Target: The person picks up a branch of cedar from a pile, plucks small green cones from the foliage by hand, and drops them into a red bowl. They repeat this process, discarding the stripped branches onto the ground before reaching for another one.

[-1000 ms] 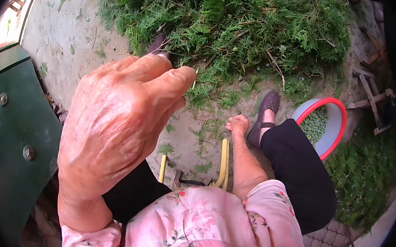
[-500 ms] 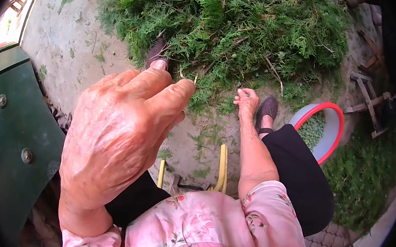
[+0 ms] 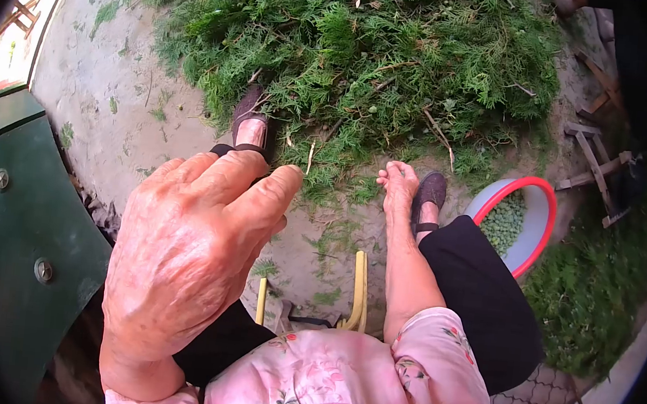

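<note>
My left hand [image 3: 186, 255] is raised close to the camera, its back towards me. Its fingers bend down and press together, so whatever they may hold is hidden. Lower and farther off, my right hand [image 3: 397, 187] is closed with curled fingers, beside my right shoe [image 3: 430, 201]. Anything inside it is too small or hidden to make out. In front of both hands spreads a heap of cut green conifer branches [image 3: 353, 57] with bare woody stems. A white bucket with a red rim [image 3: 548, 216] stands tilted by my right knee, with small green cones [image 3: 504, 223] inside.
A dark green metal panel [image 3: 26, 212] with round studs is at the left. Wooden stool frames [image 3: 597, 170] stand at the right, above more greenery [image 3: 591, 298]. Yellow bars [image 3: 359, 291] show between my knees. Green scraps litter the concrete floor [image 3: 118, 65].
The view has shifted slightly, so the bucket and my right shoe appear lower. My left hand also sits a little lower in view. Both hands keep their closed shape.
</note>
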A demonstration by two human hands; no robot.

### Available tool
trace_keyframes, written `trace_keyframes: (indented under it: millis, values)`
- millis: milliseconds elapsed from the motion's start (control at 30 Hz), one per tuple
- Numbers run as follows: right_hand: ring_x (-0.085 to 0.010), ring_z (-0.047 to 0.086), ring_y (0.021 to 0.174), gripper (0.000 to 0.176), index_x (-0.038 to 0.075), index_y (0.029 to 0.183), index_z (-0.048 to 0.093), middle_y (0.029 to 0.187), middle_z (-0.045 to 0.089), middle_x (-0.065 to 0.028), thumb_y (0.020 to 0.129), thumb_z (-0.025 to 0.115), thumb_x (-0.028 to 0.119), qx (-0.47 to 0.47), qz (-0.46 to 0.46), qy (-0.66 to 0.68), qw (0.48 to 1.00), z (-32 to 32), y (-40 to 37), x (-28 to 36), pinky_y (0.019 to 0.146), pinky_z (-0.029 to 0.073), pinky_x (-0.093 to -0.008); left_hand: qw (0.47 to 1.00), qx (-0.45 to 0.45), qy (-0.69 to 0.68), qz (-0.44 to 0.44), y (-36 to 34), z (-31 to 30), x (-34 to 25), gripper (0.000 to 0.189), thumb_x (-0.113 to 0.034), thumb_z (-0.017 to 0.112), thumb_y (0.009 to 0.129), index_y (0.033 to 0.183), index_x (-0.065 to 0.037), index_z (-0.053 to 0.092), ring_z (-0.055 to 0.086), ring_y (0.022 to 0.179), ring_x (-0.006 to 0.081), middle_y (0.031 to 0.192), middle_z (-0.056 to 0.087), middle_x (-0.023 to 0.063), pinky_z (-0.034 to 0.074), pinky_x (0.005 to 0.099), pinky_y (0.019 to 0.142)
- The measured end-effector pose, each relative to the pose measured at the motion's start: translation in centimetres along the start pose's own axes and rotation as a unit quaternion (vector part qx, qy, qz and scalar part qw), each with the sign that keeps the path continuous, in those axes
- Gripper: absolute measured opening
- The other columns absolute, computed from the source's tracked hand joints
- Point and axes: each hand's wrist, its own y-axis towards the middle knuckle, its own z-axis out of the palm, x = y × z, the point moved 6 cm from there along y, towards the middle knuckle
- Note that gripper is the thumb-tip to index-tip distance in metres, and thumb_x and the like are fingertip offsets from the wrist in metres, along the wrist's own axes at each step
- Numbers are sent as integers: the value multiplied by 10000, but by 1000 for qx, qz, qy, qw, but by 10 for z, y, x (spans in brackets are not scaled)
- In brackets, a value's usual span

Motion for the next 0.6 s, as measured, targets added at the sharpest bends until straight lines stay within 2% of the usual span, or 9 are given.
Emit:
trace_keyframes:
  millis: [133, 267, 300, 333, 367, 500, 533, 567, 600]
  values:
    - [-152, 599, 591, 139, -15, 973, 554, 768, 572, -95, 840, 536, 24, 1, -31, 46, 998, -13, 30, 19, 439, 497, -229, 1000, 1, 6, 3, 1, 1, -4, 354, -87, 660, 683, 1028, -47, 591, 570, 788, 304, 921, 604, 111, 449, 385, 685]
    - [-146, 615, 686, 152, 2, 955, 609, 819, 604, -84, 811, 570, 34, -15, -141, -188, 972, 2, 53, 63, 458, 487, -259, 1000, -1, 10, 11, 4, 2, -6, 355, -88, 661, 682, 1028, -44, 590, 571, 786, 303, 919, 603, 110, 450, 385, 678]
    - [-146, 615, 686, 152, 2, 955, 609, 819, 604, -84, 811, 570, 34, -14, -141, -187, 972, 2, 67, 58, 458, 487, -259, 1000, 0, 12, 10, 4, 3, -6, 355, -88, 661, 682, 1028, -44, 590, 571, 786, 303, 919, 603, 110, 450, 385, 678]
    - [-136, 617, 671, 120, -2, 910, 613, 807, 610, -87, 802, 588, 43, -53, -288, -365, 884, 5, 74, 63, 449, 479, -259, 1000, -3, 7, 14, 5, 4, -6, 357, -89, 662, 681, 1028, -43, 589, 571, 783, 301, 916, 602, 108, 450, 384, 676]
    - [-126, 618, 656, 95, -7, 866, 616, 794, 616, -89, 792, 605, 53, -89, -417, -521, 740, 12, 75, 61, 439, 471, -260, 1000, -4, 0, 18, 5, 4, -7, 360, -89, 664, 680, 1028, -43, 588, 571, 781, 300, 913, 602, 107, 449, 383, 674]
    - [-182, 630, 633, 116, 11, 878, 604, 783, 635, -108, 794, 623, 89, -52, -384, -499, 775, 4, 73, 48, 470, 500, -319, 1000, -9, 3, 19, 7, 4, -7, 365, -90, 666, 677, 1030, -44, 586, 570, 776, 297, 909, 601, 105, 448, 384, 669]
    - [-235, 630, 640, 150, 37, 928, 605, 809, 646, -112, 799, 621, 111, -53, -222, -328, 917, -11, 73, 38, 559, 512, -384, 1000, -11, 6, 19, 7, 4, -7, 367, -90, 666, 676, 1032, -45, 586, 569, 774, 296, 908, 601, 105, 448, 385, 668]
    - [-288, 629, 648, 188, 63, 978, 606, 836, 657, -116, 804, 620, 134, -51, -42, -131, 989, -22, 70, 17, 648, 524, -449, 1000, -12, 9, 21, 7, 4, -7, 369, -91, 666, 676, 1033, -46, 585, 569, 772, 296, 907, 600, 105, 448, 385, 666]
    - [-347, 623, 700, 351, 113, 1112, 542, 878, 657, -126, 789, 646, 206, -21, -8, -98, 995, -28, 72, 7, 767, 471, -556, 1000, -12, 8, 21, 7, 5, -8, 369, -91, 666, 676, 1033, -46, 585, 569, 772, 296, 907, 600, 105, 448, 385, 666]
